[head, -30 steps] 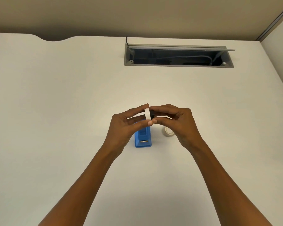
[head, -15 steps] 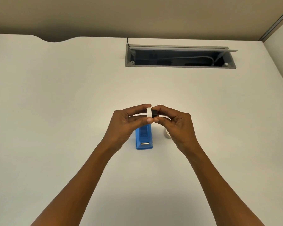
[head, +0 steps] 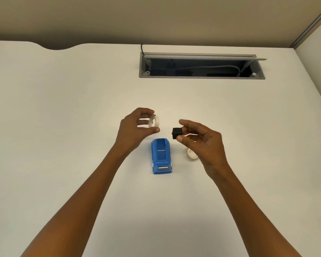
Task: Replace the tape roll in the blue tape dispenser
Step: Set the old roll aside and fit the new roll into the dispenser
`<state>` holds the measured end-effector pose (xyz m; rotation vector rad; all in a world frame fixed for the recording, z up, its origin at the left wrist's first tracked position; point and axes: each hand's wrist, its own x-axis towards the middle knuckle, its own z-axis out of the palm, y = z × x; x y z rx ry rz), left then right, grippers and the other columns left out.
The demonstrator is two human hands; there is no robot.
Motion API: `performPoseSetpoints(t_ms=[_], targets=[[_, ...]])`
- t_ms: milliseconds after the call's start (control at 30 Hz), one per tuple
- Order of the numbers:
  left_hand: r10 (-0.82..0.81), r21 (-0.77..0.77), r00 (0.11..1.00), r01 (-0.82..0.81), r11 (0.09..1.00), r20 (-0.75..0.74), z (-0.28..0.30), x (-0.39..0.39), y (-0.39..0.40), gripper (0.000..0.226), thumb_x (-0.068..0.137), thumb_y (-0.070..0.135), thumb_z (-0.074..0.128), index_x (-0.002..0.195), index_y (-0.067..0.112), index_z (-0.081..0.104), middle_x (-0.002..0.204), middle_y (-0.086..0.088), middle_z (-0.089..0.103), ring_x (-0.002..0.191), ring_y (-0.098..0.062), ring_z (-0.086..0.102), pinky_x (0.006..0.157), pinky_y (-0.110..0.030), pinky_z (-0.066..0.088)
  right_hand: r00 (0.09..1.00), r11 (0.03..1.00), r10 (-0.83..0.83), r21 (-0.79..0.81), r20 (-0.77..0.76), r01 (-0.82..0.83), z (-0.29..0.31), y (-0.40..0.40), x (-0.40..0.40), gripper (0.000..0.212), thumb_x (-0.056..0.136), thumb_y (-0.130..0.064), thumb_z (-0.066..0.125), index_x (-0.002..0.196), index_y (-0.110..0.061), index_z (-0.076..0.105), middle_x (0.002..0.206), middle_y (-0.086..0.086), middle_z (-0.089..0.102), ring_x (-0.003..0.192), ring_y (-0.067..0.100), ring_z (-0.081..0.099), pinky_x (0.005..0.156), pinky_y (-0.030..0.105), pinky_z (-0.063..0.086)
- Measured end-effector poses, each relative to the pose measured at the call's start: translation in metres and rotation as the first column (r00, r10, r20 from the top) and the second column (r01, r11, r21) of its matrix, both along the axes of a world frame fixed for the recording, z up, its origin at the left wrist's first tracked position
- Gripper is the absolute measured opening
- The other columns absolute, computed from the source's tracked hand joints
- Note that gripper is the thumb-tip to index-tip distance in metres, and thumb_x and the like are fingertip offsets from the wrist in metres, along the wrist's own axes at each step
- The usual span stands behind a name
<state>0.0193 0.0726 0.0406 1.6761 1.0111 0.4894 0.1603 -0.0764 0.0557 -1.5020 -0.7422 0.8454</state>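
Note:
The blue tape dispenser lies on the white desk, its roll bay bare and its metal cutter toward me. My left hand holds a thin white tape ring between thumb and fingers, above and left of the dispenser. My right hand pinches a small black spindle core at its fingertips, just right of the dispenser's far end. A second white tape roll lies flat on the desk to the right of the dispenser, partly hidden under my right hand.
A grey cable tray opening with its lid raised is set into the desk at the back, with cables inside. A beige partition wall runs behind the desk and another stands at the far right.
My hands were together with the black core inside the white ring. They have moved apart: the ring went left with my left hand, the core right with my right hand.

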Motion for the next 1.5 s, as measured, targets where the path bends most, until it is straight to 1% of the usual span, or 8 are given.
performPoseSetpoints(t_ms=[100, 300, 500, 633, 1100, 1233, 1367, 1500], targets=[[-0.002, 0.094, 0.995, 0.012, 0.995, -0.102, -0.024, 0.016, 0.012, 0.041, 0.069, 0.01, 0.08, 0.105, 0.018, 0.062, 0.102, 0.008, 0.063, 0.089, -0.009, 0.061, 0.068, -0.002, 0.045, 0.999, 1.0, 0.022, 0.002, -0.025, -0.022, -0.003, 0.0, -0.004, 0.036, 0.076, 0.001, 0.073, 0.099, -0.027, 0.072, 0.1, -0.004, 0.073, 0.094, 0.015, 0.069, 0.083, 0.019, 0.054], [-0.039, 0.197, 0.978, 0.08, 0.977, -0.204, -0.052, 0.035, 0.02, 0.043, 0.066, 0.008, 0.08, 0.106, 0.013, 0.066, 0.112, -0.01, 0.062, 0.103, -0.029, 0.056, 0.09, -0.043, 0.048, 0.999, 0.999, 0.013, -0.038, -0.045, -0.015, -0.004, 0.001, 0.003, 0.037, 0.076, 0.007, 0.071, 0.094, -0.025, 0.07, 0.1, -0.002, 0.072, 0.09, 0.007, 0.07, 0.076, 0.013, 0.052], [-0.139, 0.219, 0.946, 0.207, 0.953, -0.291, -0.047, 0.035, 0.016, 0.052, 0.077, 0.016, 0.073, 0.125, 0.022, 0.055, 0.124, -0.007, 0.054, 0.113, -0.024, 0.048, 0.092, -0.027, 0.038, 1.0, 0.997, 0.015, -0.075, -0.02, -0.016, -0.007, 0.006, 0.009, 0.036, 0.075, 0.005, 0.073, 0.102, -0.019, 0.069, 0.097, -0.004, 0.072, 0.087, 0.003, 0.069, 0.08, 0.014, 0.053], [-0.163, 0.18, 0.986, 0.156, 0.971, 0.023, -0.011, 0.014, 0.0, 0.039, 0.081, -0.001, 0.064, 0.111, 0.024, 0.063, 0.12, -0.003, 0.061, 0.1, -0.008, 0.061, 0.079, -0.011, 0.048, 1.0, 0.997, -0.025, -0.068, -0.012, 0.024, -0.008, 0.008, 0.011, 0.036, 0.073, 0.002, 0.075, 0.1, -0.022, 0.069, 0.094, -0.007, 0.072, 0.084, 0.001, 0.069, 0.078, 0.012, 0.052], [-0.069, -0.073, 0.986, 0.08, 0.994, 0.151, 0.021, 0.001, -0.057, 0.027, 0.073, 0.013, 0.076, 0.098, 0.023, 0.073, 0.098, 0.008, 0.072, 0.092, -0.003, 0.066, 0.084, -0.015, 0.05, 0.996, 0.995, 0.088, -0.037, -0.016, -0.089, -0.001, -0.005, 0.009, 0.036, 0.073, -0.001, 0.077, 0.104, -0.016, 0.069, 0.094, -0.002, 0.074, 0.087, 0.011, 0.071, 0.08, 0.018, 0.055], [0.028, -0.246, 0.975, 0.028, 0.969, 0.222, 0.02, -0.009, -0.058, 0.032, 0.072, 0.01, 0.077, 0.099, 0.026, 0.072, 0.096, 0.005, 0.075, 0.091, -0.01, 0.07, 0.078, -0.013, 0.051, 0.974, 0.969, 0.079, -0.246, 0.212, -0.026, -0.015, -0.012, 0.026, 0.04, 0.07, -0.016, 0.081, 0.106, -0.027, 0.069, 0.108, -0.009, 0.07, 0.1, 0.01, 0.065, 0.085, 0.023, 0.053], [0.088, -0.314, 0.963, -0.004, 0.949, 0.255, 0.021, -0.018, -0.059, 0.033, 0.069, 0.01, 0.079, 0.099, 0.025, 0.072, 0.095, 0.005, 0.076, 0.093, -0.012, 0.07, 0.075, -0.011, 0.049, 0.771, 0.771, 0.41, -0.637, 0.488, -0.007, -0.044, -0.02, 0.032, 0.062, 0.067, -0.025, 0.083, 0.124, -0.031, 0.057, 0.129, -0.001, 0.05, 0.12, 0.023, 0.044, 0.099, 0.036, 0.04], [0.089, -0.315, 0.962, -0.003, 0.949, 0.258, 0.021, -0.022, -0.061, 0.031, 0.07, 0.01, 0.078, 0.096, 0.025, 0.072, 0.093, 0.005, 0.076, 0.095, -0.013, 0.069, 0.076, -0.012, 0.05, 0.696, 0.769, 0.453, -0.639, 0.557, 0.011, -0.06, -0.023, 0.027, 0.066, 0.065, -0.025, 0.084, 0.124, -0.033, 0.057, 0.124, -0.001, 0.042, 0.114, 0.021, 0.039, 0.086, 0.029, 0.04]])
